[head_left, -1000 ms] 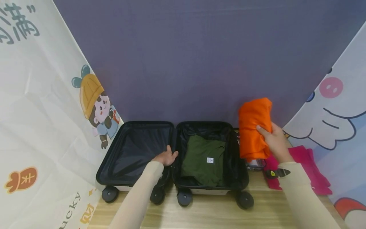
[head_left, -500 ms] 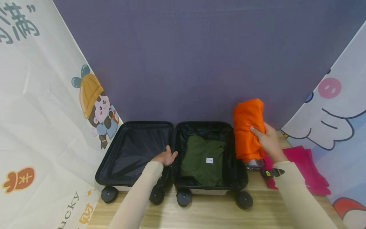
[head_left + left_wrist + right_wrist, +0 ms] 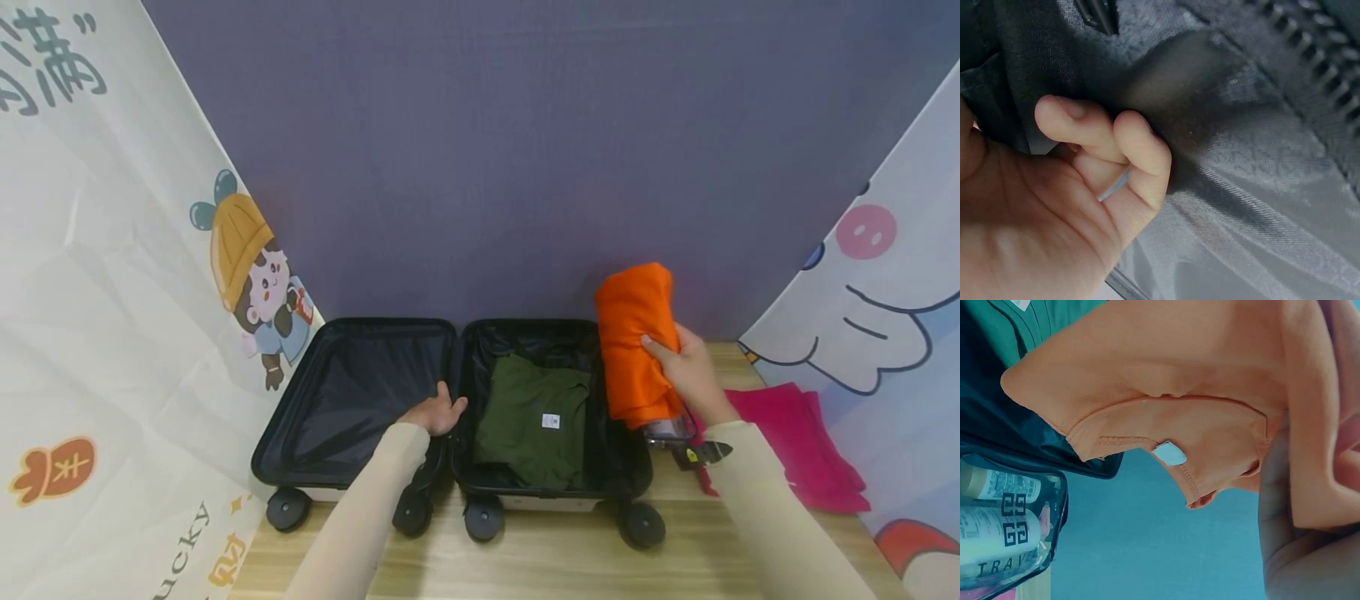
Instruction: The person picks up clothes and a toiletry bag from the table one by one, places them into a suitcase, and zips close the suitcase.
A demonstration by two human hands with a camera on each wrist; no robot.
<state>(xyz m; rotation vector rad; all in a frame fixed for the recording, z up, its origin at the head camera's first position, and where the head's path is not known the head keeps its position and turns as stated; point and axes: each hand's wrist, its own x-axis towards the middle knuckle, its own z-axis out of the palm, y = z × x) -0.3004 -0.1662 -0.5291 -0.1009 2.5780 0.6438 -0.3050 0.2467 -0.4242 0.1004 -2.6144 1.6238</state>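
Note:
My right hand [image 3: 692, 372] grips a folded orange T-shirt [image 3: 636, 350] by its right side, thumb on top. The shirt hangs over the right rim of the open suitcase [image 3: 637, 479]. Its neckline [image 3: 1160, 400] and a white label [image 3: 1169, 453] show in the right wrist view. Inside the suitcase's right half lies a folded dark green shirt [image 3: 528, 433] with a white tag. My left hand [image 3: 435, 414] rests at the middle, by the inner edge of the left half [image 3: 360, 400]. Its visible fingers [image 3: 1144, 150] are loosely bent against the dark lining, with nothing seen in them.
A clear travel pouch [image 3: 1007, 528] with bottles stands right of the suitcase, partly covered by the orange shirt in the head view. Pink folded cloth [image 3: 795, 450] lies beyond my right forearm. Suitcase wheels [image 3: 642, 525] point towards me. A grey wall [image 3: 525, 167] stands behind.
My right hand has carried the orange T-shirt left and slightly down, from beside the suitcase to over its right rim. The left hand and the green shirt have stayed put.

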